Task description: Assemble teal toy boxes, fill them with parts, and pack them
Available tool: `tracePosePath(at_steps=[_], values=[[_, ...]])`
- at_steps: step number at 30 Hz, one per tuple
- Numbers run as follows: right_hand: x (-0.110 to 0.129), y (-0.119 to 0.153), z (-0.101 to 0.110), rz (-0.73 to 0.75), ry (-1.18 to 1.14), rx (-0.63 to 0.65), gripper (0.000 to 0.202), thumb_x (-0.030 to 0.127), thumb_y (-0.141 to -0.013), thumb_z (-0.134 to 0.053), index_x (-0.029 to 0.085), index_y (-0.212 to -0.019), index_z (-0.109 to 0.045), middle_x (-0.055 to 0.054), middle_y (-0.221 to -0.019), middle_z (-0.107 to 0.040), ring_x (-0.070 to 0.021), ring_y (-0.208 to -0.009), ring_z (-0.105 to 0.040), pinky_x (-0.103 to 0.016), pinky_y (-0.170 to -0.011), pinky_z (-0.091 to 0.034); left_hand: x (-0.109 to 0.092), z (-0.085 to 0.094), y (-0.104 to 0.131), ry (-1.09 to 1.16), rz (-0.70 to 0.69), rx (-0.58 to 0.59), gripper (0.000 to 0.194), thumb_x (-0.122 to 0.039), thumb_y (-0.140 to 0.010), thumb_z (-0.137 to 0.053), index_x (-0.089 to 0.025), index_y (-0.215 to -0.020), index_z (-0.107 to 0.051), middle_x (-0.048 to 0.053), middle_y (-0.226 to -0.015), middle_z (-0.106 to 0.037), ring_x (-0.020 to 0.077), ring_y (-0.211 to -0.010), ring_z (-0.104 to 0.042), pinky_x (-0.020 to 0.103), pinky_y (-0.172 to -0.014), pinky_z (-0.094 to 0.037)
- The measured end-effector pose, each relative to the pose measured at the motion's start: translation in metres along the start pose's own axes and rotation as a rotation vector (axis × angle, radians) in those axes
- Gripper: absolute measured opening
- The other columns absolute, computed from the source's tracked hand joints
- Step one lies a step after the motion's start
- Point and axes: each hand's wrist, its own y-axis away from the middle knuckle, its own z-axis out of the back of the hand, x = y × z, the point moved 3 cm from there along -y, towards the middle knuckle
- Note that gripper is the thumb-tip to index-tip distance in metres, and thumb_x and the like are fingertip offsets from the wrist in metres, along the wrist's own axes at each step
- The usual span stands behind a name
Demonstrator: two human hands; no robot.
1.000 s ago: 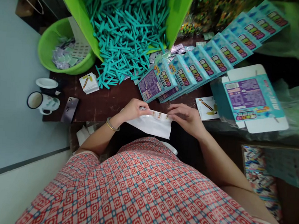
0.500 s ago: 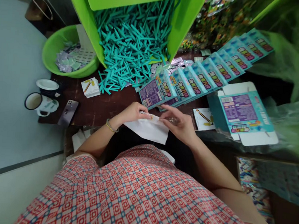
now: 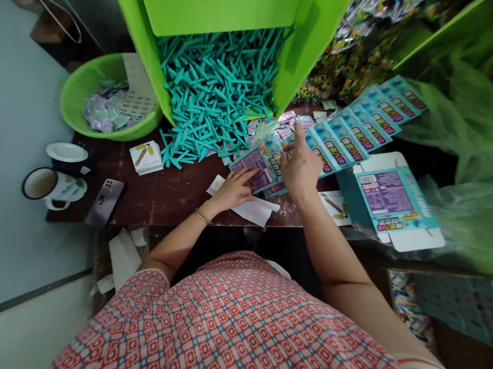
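My left hand (image 3: 232,191) lies with fingers spread on the near end of a fanned row of blue and purple packets (image 3: 348,137). Under and beside that hand rests a white paper strip (image 3: 256,209) on the brown table. My right hand (image 3: 301,166) is over the packets, its index finger stretched forward and the other fingers bent; nothing shows in its grip. Just beyond it are small purple and green sachets (image 3: 286,125). A flat blue and purple box (image 3: 393,199) lies right of my right forearm, next to a white card stack (image 3: 333,207).
A tilted green bin (image 3: 218,6) spills teal sticks (image 3: 219,91) onto the table (image 3: 177,193). At left are a green basin (image 3: 71,102), another card stack (image 3: 146,158), a phone (image 3: 105,202) and an enamel mug (image 3: 56,186). Green netting (image 3: 473,123) hangs at right.
The white paper strip has left both hands and lies on the table. Both hands have moved forward onto the packets, and my right index finger is now extended. The view has shifted slightly.
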Motion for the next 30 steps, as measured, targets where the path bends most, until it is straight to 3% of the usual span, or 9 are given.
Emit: tracePosePath(at_steps=[3, 6, 10, 13, 15, 19, 22, 26, 30], values=[[0.005, -0.002, 0.017, 0.021, 0.158, -0.07, 0.061, 0.045, -0.105, -0.06, 0.025, -0.161, -0.046, -0.014, -0.123, -0.071, -0.034, -0.111, -0.071, -0.049, -0.1, -0.057, 0.003, -0.004, 0.002, 0.003, -0.015, -0.004, 0.018, -0.029, -0.092, -0.081, -0.017, -0.079, -0.076, 0.017, -0.167, -0.048, 0.0405, -0.158, -0.039, 0.067, -0.124, -0.033], [0.013, -0.009, 0.028, 0.056, 0.3, -0.006, 0.067, 0.047, -0.106, -0.055, 0.026, -0.167, -0.035, -0.016, -0.138, -0.067, -0.0375, -0.119, -0.066, -0.057, -0.104, -0.053, 0.006, -0.007, 0.003, 0.013, -0.022, -0.005, 0.018, -0.028, -0.093, -0.079, -0.017, -0.08, -0.077, 0.016, -0.168, -0.047, 0.0396, -0.159, -0.038, 0.068, -0.124, -0.033], [0.015, -0.014, 0.006, 0.102, 0.325, 0.22, 0.069, 0.038, -0.108, -0.046, 0.023, -0.171, -0.023, -0.014, -0.125, -0.073, -0.0362, -0.118, -0.065, -0.059, -0.107, -0.05, 0.011, -0.011, 0.003, 0.044, -0.029, -0.005, 0.018, -0.03, -0.094, -0.078, -0.017, -0.081, -0.077, 0.016, -0.168, -0.046, 0.0391, -0.161, -0.035, 0.068, -0.125, -0.033], [0.011, -0.016, -0.014, 0.059, 0.3, 0.282, 0.071, 0.032, -0.108, -0.044, 0.022, -0.173, -0.018, -0.015, -0.121, -0.075, -0.0357, -0.119, -0.066, -0.058, -0.107, -0.049, 0.013, -0.014, 0.003, 0.052, -0.029, -0.001, 0.018, -0.03, -0.094, -0.079, -0.018, -0.081, -0.077, 0.016, -0.168, -0.047, 0.0387, -0.161, -0.036, 0.068, -0.125, -0.034], [0.012, -0.016, -0.014, 0.054, 0.283, 0.297, 0.073, 0.03, -0.107, -0.047, 0.021, -0.172, -0.017, -0.015, -0.12, -0.075, -0.0365, -0.119, -0.067, -0.059, -0.107, -0.048, 0.014, -0.013, 0.003, 0.051, -0.029, -0.003, 0.018, -0.03, -0.093, -0.079, -0.018, -0.08, -0.077, 0.015, -0.168, -0.047, 0.0383, -0.161, -0.035, 0.067, -0.125, -0.034], [0.014, -0.017, 0.032, 0.094, 0.221, 0.136, 0.062, 0.04, -0.105, -0.059, 0.022, -0.161, -0.042, -0.018, -0.128, -0.072, -0.0359, -0.119, -0.065, -0.06, -0.107, -0.05, 0.014, -0.011, 0.004, 0.053, -0.035, -0.011, 0.017, -0.029, -0.094, -0.078, -0.018, -0.082, -0.077, 0.015, -0.168, -0.047, 0.0377, -0.16, -0.037, 0.067, -0.124, -0.036], [0.002, -0.014, 0.069, -0.002, 0.166, -0.068, 0.03, 0.043, -0.103, -0.062, 0.024, -0.124, -0.07, -0.013, -0.115, -0.074, -0.0317, -0.108, -0.068, -0.054, -0.099, -0.056, 0.014, -0.012, 0.005, 0.053, -0.046, -0.012, 0.015, -0.027, -0.094, -0.079, -0.017, -0.082, -0.077, 0.015, -0.169, -0.046, 0.0379, -0.161, -0.036, 0.067, -0.125, -0.035], [-0.023, -0.009, 0.065, -0.193, 0.118, -0.027, 0.016, 0.035, -0.097, -0.065, 0.022, -0.091, -0.072, -0.007, -0.085, -0.071, -0.0246, -0.08, -0.067, -0.047, -0.084, -0.058, 0.016, -0.014, 0.005, 0.047, -0.042, -0.014, 0.017, -0.028, -0.093, -0.078, -0.017, -0.08, -0.076, 0.014, -0.17, -0.044, 0.0377, -0.162, -0.033, 0.067, -0.127, -0.032], [-0.02, -0.008, 0.058, -0.24, 0.291, -0.003, 0.011, 0.03, -0.094, -0.069, 0.021, -0.1, -0.073, -0.012, -0.093, -0.072, -0.0333, -0.101, -0.067, -0.06, -0.102, -0.05, 0.017, -0.014, 0.005, 0.035, -0.034, -0.001, 0.018, -0.029, -0.094, -0.077, -0.018, -0.08, -0.075, 0.013, -0.171, -0.044, 0.0367, -0.163, -0.032, 0.065, -0.129, -0.03]])
